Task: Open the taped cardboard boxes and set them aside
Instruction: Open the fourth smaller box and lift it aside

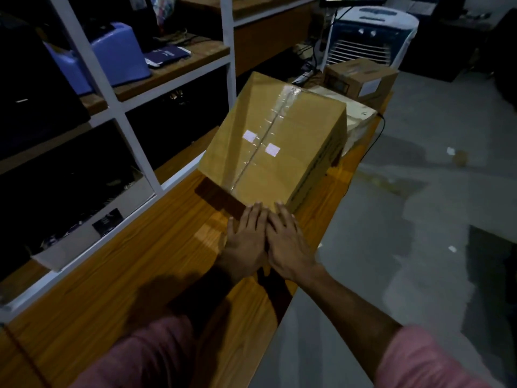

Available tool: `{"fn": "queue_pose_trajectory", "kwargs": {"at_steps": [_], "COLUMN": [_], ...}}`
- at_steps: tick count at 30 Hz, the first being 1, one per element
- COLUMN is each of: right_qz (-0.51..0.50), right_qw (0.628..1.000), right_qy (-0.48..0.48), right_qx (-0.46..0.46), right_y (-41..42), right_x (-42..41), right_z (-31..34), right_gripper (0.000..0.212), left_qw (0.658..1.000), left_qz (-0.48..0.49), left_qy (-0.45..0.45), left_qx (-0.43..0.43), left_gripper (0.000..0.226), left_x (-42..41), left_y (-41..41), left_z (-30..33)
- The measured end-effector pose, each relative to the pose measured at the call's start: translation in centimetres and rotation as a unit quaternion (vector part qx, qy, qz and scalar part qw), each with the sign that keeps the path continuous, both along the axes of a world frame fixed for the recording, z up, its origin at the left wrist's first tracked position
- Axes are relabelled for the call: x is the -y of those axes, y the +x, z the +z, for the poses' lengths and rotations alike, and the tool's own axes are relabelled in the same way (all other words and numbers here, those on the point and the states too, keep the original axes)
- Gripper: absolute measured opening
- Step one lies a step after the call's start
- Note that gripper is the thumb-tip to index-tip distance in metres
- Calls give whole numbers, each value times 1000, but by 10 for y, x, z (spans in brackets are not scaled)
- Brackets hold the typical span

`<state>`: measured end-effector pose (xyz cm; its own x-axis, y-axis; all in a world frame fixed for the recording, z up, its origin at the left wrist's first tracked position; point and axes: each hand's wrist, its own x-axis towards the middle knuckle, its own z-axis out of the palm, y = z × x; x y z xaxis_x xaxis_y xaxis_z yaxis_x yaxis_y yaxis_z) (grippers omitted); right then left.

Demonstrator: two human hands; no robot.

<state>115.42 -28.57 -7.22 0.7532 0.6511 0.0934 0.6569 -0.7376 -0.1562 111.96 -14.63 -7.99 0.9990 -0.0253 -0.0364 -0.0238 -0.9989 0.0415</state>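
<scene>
1. One long wooden table (117, 273) beside a white shelving unit (117, 107).
2. Three boxes on it — a large taped cardboard box (274, 141) nearest, a pale box (358, 119) behind, a small labelled box (361, 77) farthest.
3. Two hands — left hand (246, 242) and right hand (288, 245) — flat, fingers extended, side by side, fingertips at the large box's near edge, gripping nothing.

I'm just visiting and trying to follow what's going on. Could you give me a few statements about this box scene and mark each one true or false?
1. The big cardboard box is still sealed with clear tape along its top seam. True.
2. The hands are holding a knife. False: the left hand and right hand are empty, fingers flat.
3. Both hands lie side by side at the box's near edge. True.
4. The box sits on the floor. False: it rests on the wooden table.
5. A smaller box stands farther back. True.
</scene>
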Motion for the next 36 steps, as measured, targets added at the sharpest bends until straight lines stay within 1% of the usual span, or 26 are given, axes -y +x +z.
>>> {"fn": "queue_pose_trajectory", "kwargs": {"at_steps": [2,4,5,6,7,8,9,10,11,12,13,15,17,18,22,26,28,30,33,36], "right_qz": [24,32,31,26,16,-3,-28,-48,-55,-51,-43,-44,-54,-54,-42,-26,-13,2,22,54], "right_qw": [1000,998,996,996,995,993,988,981,977,975,973,960,942,935,921,912,905,896,886,879], "right_qy": [-4,-1,8,29,59,101,147,183,204,215,226,273,322,340,381,405,422,441,458,465], "right_qx": [-9,-54,-78,-83,-74,-60,-46,-38,-27,-19,-18,-54,-83,-80,-72,-65,-54,-48,-73,-84], "right_y": [-15,-30,-38,-44,-49,-53,-54,-53,-52,-51,-51,-54,-56,-56,-57,-75,-89,-105,-122,-141], "right_x": [0,1,2,4,5,7,8,10,12,13,14,15,13,13,13,17,20,19,13,6], "right_z": [-12,-22,-26,-28,-31,-29,-26,-22,-16,-11,-7,1,8,12,28,42,47,54,61,70], "right_gripper": [70,66,63,58,53,47,41,35,33,35,37,38,38,37,30,37,37,36,35,33], "left_qw": [1000,999,998,999,998,988,968,943,921,914,924,956,970,973,972,966,962,956,944,923], "left_qz": [-13,-25,-13,11,41,72,92,96,91,77,65,56,62,66,91,117,139,168,221,260], "left_qy": [-7,-4,-2,-17,-52,-98,-134,-145,-143,-136,-120,-69,-19,-5,-16,-59,-65,-68,-83,-97], "left_qx": [-4,-48,-58,-40,11,93,191,282,351,374,358,281,234,223,215,223,227,231,231,267], "left_gripper": [78,75,75,77,76,74,72,72,74,75,76,76,79,80,82,82,79,76,78,82], "left_x": [-6,-12,-13,-13,-11,-10,-10,-11,-12,-13,-14,-12,-12,-12,-9,-3,-1,1,3,7], "left_y": [-21,-36,-42,-48,-53,-57,-60,-60,-59,-56,-51,-44,-42,-43,-62,-108,-138,-168,-195,-215], "left_z": [-10,-8,-3,6,18,32,47,62,77,91,103,114,112,111,116,109,102,93,80,89]}}
